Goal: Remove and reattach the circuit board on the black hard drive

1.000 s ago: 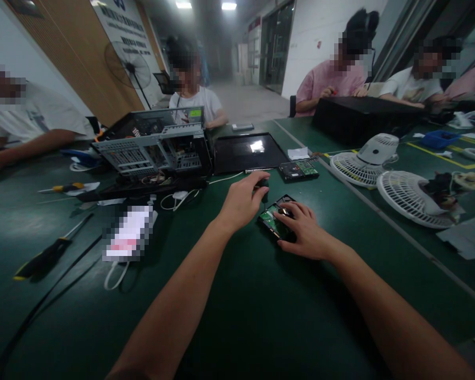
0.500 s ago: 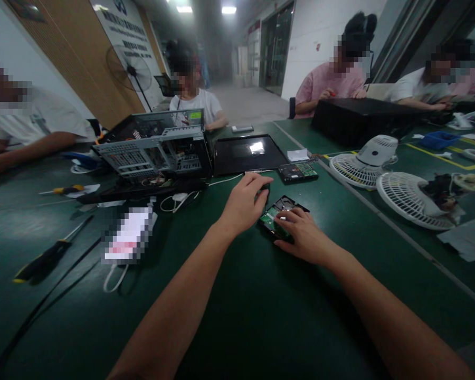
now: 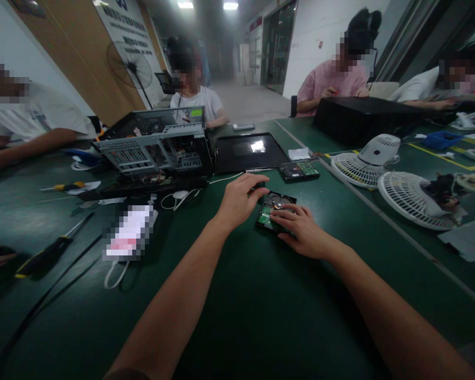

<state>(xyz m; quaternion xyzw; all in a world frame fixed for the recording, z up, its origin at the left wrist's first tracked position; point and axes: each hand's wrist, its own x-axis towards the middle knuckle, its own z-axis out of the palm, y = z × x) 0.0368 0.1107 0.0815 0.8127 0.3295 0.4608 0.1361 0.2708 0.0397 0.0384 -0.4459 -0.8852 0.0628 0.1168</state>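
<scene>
A hard drive [image 3: 266, 217] with a green circuit board lies board side up on the green table in front of me. My right hand [image 3: 301, 232] rests over its right side, fingers across the board and thumb at the near edge, gripping it. Just beyond its far left corner, my left hand [image 3: 239, 198] is curled, thumb and fingers close together around something small and dark that I cannot make out. A second hard drive [image 3: 300, 171] lies farther back, touched by neither hand.
An opened computer case [image 3: 154, 153] stands back left, beside a black panel [image 3: 249, 153]. Screwdrivers, including a black one [image 3: 49, 253], and a phone [image 3: 130, 232] lie left. White fan parts [image 3: 411, 198] and a black case [image 3: 364, 119] are right. Several people sit around.
The near hard drive has turned slightly and shifted left under my right hand. My left hand has moved a little left. Part of another person's hand has appeared at the left edge.
</scene>
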